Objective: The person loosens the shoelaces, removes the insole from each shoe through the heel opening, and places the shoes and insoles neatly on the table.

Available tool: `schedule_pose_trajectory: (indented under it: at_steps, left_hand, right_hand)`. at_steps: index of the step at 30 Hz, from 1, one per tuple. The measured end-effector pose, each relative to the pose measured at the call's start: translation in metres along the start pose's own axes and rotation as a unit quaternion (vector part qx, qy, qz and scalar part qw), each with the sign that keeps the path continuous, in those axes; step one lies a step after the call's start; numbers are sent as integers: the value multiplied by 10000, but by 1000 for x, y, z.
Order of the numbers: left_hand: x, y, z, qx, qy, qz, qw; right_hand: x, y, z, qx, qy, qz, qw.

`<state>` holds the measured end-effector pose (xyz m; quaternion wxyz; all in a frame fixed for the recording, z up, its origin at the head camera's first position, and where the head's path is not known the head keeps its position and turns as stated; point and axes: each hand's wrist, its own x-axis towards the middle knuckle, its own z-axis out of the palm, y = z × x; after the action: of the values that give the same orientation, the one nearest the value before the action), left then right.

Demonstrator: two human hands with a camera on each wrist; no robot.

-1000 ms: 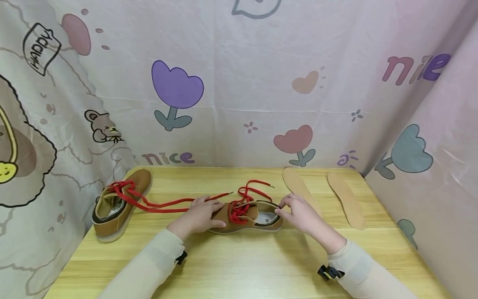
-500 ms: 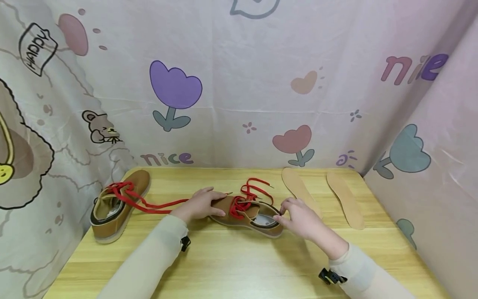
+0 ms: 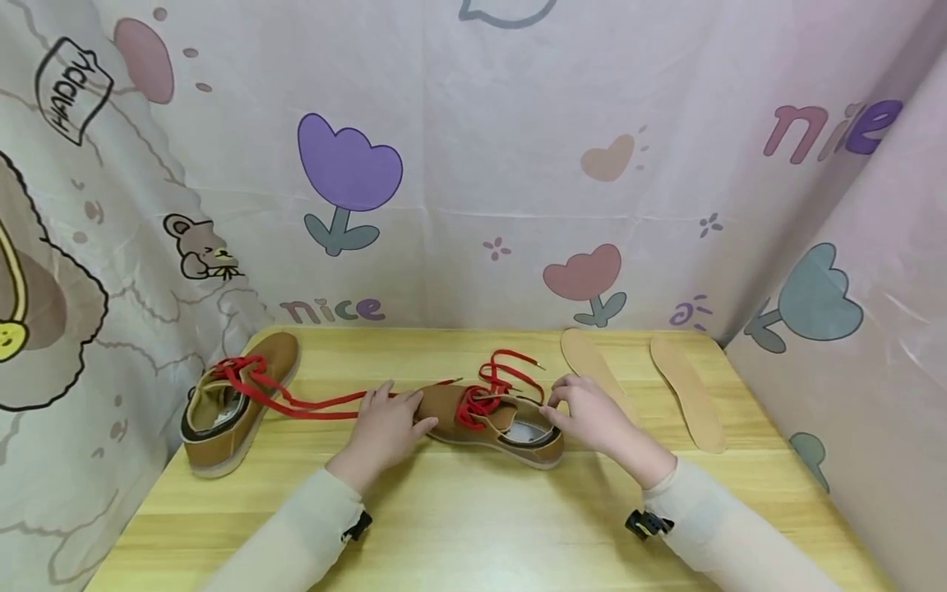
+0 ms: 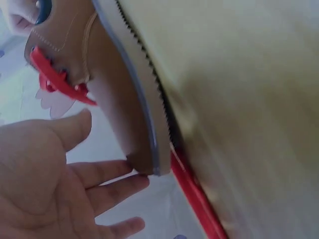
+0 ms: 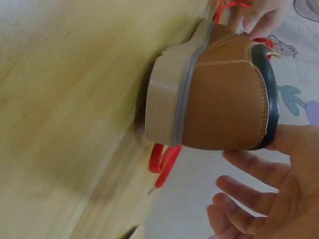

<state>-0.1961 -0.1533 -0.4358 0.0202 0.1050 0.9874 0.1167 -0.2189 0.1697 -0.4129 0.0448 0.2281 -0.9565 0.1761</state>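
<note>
A brown leather shoe with red laces lies sole down in the middle of the wooden table, toe to the left. At its toe, my left hand has its fingers spread. In the left wrist view, two fingertips touch the toe end, and the thumb stands apart from the upper. My right hand pinches the dark heel collar between thumb and index finger; its other fingers are off the shoe. A pale lining shows inside the opening.
A matching brown shoe with red laces stands at the left of the table, its long laces trailing toward my left hand. Two tan insoles lie at the back right, one insole farther right, the other insole behind my right hand. Printed curtains enclose the table.
The shoe's heel has swung slightly toward me. My left hand has loosened from the toe and drawn back to the left. My right hand has stayed at the heel.
</note>
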Motion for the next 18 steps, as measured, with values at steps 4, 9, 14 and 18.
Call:
schedule_pose_trajectory:
  at_steps: [4, 9, 14, 18]
  left_hand:
    - [1, 1, 9, -20, 180, -9, 9998]
    - [14, -4, 16, -139, 192, 136, 9996]
    - [34, -10, 16, -319, -38, 429, 9986]
    - [38, -8, 15, -563, -174, 455, 9972]
  right_hand:
    - [0, -2, 4, -7, -33, 13, 10000]
    - [-6, -9, 7, -82, -90, -119, 9999]
    - [-14, -19, 10, -325, -145, 69, 9993]
    - [-17, -24, 7, -489, -104, 126, 9987]
